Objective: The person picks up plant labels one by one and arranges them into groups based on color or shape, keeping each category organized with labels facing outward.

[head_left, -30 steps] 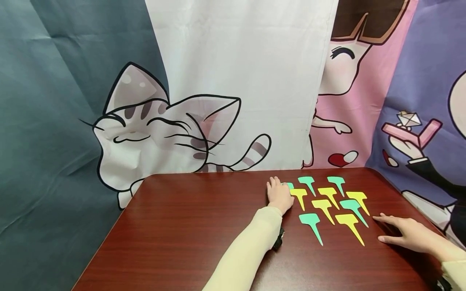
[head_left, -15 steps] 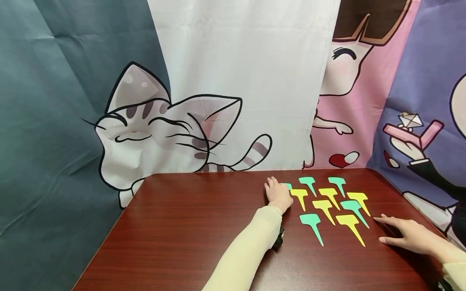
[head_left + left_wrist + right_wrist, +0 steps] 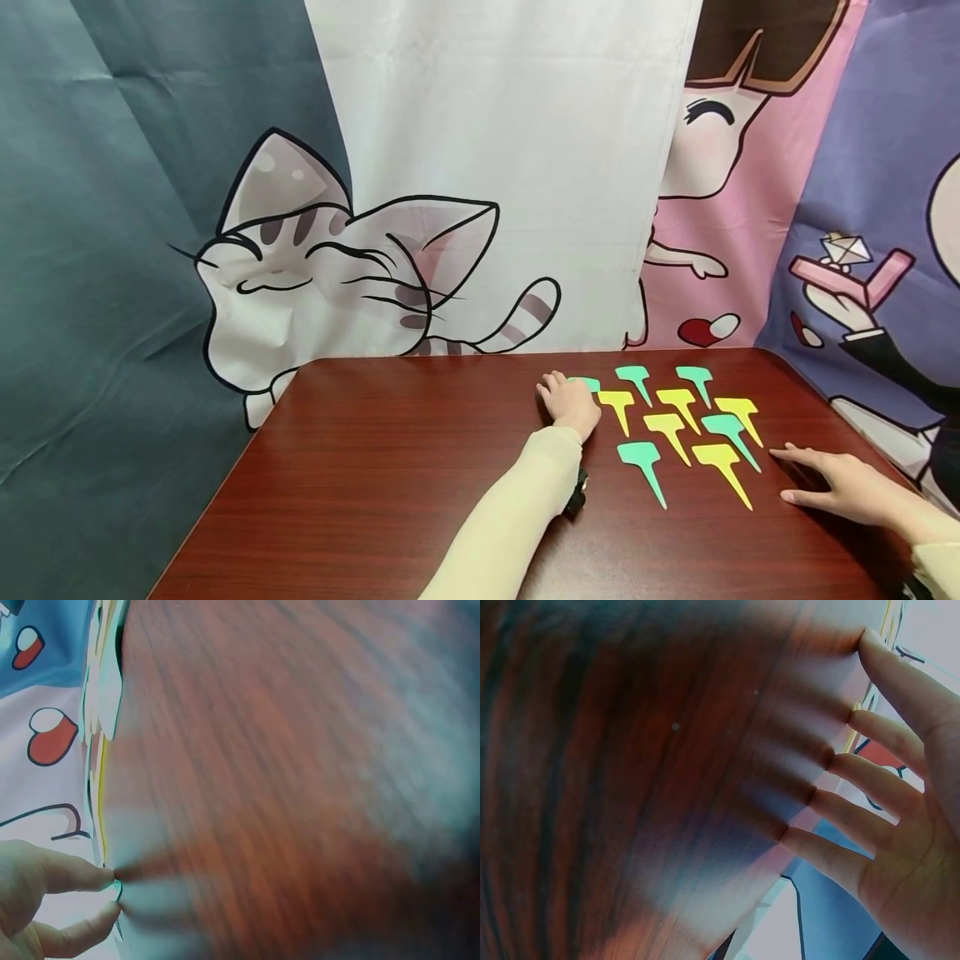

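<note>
So my left hand (image 3: 572, 406) has let go: fingers and thumb are spread apart, and from the wrist I can see a gap between 2 fingertips with a bit of green in it. That's the green tag (image 3: 585, 384) just right of those fingers, lying flat, its stem hidden behind my hand. Right next to it, also to the right of that hand, is a yellow tag (image 3: 615, 399). Further right the rest are spread out, 10 T-shaped tags in all, 5 green and 5 yellow, in the area between my hands.

My right hand (image 3: 843, 486) is loose too, fingers stretched out, fingertips resting on the table (image 3: 360, 475). Just past its index finger is the pointed end of another yellow tag (image 3: 737, 407). Beyond my hands, past the far table edge, hangs a cartoon backdrop (image 3: 510, 150), with a smiley cat (image 3: 273, 312) off to the left.
</note>
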`<state>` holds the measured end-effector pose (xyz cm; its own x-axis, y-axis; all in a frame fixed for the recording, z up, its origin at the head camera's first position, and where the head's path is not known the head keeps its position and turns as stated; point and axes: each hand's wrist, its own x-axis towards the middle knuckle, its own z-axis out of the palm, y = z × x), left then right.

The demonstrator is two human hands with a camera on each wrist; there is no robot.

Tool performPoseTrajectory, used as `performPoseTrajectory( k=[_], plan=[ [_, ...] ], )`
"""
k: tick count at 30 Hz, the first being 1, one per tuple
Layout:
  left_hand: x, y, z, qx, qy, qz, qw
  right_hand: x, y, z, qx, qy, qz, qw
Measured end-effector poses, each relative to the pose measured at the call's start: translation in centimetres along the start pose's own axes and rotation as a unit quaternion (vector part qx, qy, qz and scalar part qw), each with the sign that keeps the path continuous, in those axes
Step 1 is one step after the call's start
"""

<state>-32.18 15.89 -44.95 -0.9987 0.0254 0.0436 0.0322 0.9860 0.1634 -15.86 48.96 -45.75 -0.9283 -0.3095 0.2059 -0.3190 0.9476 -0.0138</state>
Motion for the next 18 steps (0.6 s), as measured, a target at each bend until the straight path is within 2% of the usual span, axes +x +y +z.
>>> performPoseTrajectory(
  k=[7,12,18],
  plan=[
    [-0.35,-0.08,-0.42,-0.039,-0.003,-0.047,0.9981,-0.11,0.05,0.27,-0.007,0.017,-0.006,0.9998],
    [-0.50,-0.18,-0.55,-0.056,0.002,-0.060,0.9966,-0.12,0.07,0.33,-0.006,0.019,-0.005,0.9998],
    [-0.30,-0.45,-0.24,-0.076,0.011,-0.062,0.9951,-0.06,-0.02,0.31,-0.003,0.019,-0.003,0.9998]
  ],
)
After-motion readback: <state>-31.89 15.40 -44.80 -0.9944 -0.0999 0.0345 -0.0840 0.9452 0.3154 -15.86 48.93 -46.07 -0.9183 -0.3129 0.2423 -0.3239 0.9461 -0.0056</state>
